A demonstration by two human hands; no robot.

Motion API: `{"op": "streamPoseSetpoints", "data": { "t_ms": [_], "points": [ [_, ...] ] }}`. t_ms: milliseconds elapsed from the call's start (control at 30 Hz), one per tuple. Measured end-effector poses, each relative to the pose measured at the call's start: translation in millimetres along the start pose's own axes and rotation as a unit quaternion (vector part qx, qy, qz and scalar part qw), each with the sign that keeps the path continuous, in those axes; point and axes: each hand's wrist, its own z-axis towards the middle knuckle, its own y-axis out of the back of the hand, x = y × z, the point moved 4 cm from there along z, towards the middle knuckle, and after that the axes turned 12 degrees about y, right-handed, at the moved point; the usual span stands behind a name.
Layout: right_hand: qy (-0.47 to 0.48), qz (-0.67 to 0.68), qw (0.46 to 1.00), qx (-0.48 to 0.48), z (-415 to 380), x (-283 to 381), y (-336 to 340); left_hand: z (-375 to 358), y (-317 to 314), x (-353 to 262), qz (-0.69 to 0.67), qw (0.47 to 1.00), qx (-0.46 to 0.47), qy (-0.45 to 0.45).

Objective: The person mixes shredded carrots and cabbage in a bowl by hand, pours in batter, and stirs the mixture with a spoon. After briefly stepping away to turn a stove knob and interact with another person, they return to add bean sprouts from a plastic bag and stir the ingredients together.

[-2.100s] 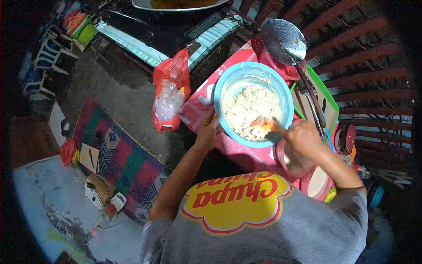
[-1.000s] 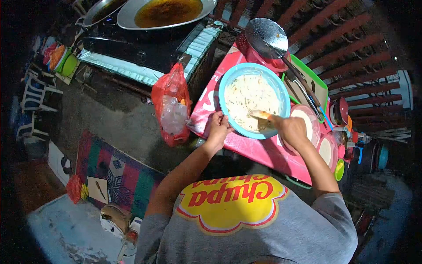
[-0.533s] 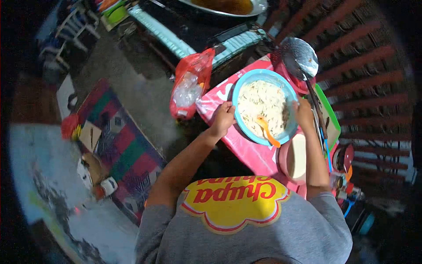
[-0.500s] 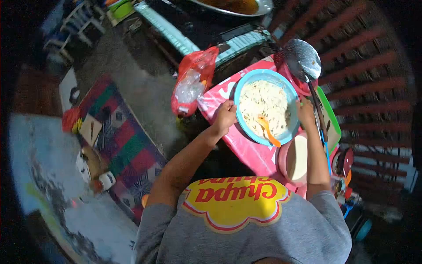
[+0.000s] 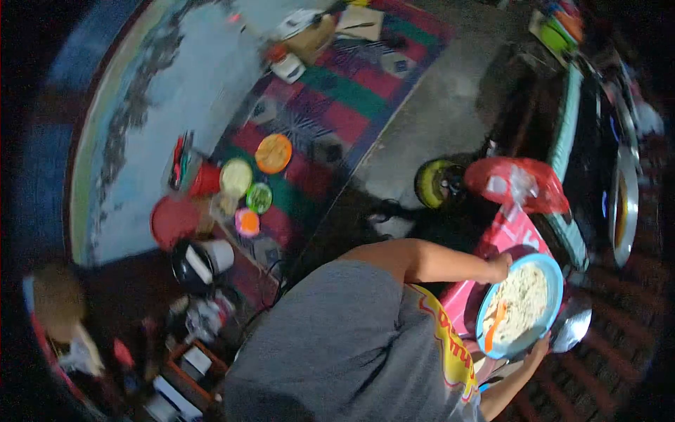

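A light blue basin (image 5: 560,288) of pale batter with darker flecks is gripped at its rim from both sides. My left hand (image 5: 500,268) is closed on the upper left rim. On the lower right side my right hand (image 5: 540,347) holds the edge, its fingers partly hidden beneath the basin. An orange spoon (image 5: 495,328) leans in the batter against the near side. Under and beside the basin lies a pink table cover (image 5: 460,304). Close to my right hand is a shiny metal skimmer (image 5: 573,327).
A red plastic bag (image 5: 517,184) sits past the table's end. At right, a wide pan (image 5: 624,211) stands on the stove. A patterned mat (image 5: 309,126) on the floor holds an orange bowl (image 5: 273,153) and several containers. A black pot (image 5: 191,264) stands at lower left.
My view has swung left, bringing the mat's bowls into sight and shifting the basin to the right of the picture. Both hands stay on the basin's rim.
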Motion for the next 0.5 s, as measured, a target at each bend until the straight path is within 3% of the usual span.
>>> {"op": "streamPoseSetpoints", "data": {
  "t_ms": [67,200,267,400,467,500],
  "points": [
    [0.016,-0.024,0.999,-0.022,-14,43,9,-7,5,16,-0.058,0.997,-0.031,-0.048],
    [0.068,-0.063,0.995,-0.025,-14,133,10,-87,55,6,-0.157,0.987,0.035,0.006],
    [0.1,-0.072,0.992,-0.013,-13,182,3,-120,79,7,-0.137,0.989,-0.047,-0.029],
    [0.156,-0.087,0.983,0.027,-43,284,-2,-253,106,-15,-0.207,0.976,-0.063,-0.037],
    [0.255,-0.075,0.958,0.107,-48,297,5,-287,100,-8,-0.131,0.978,-0.133,-0.094],
    [0.262,-0.085,0.956,0.098,-67,321,10,-312,98,-7,-0.135,0.974,-0.158,-0.091]
  ]
}}
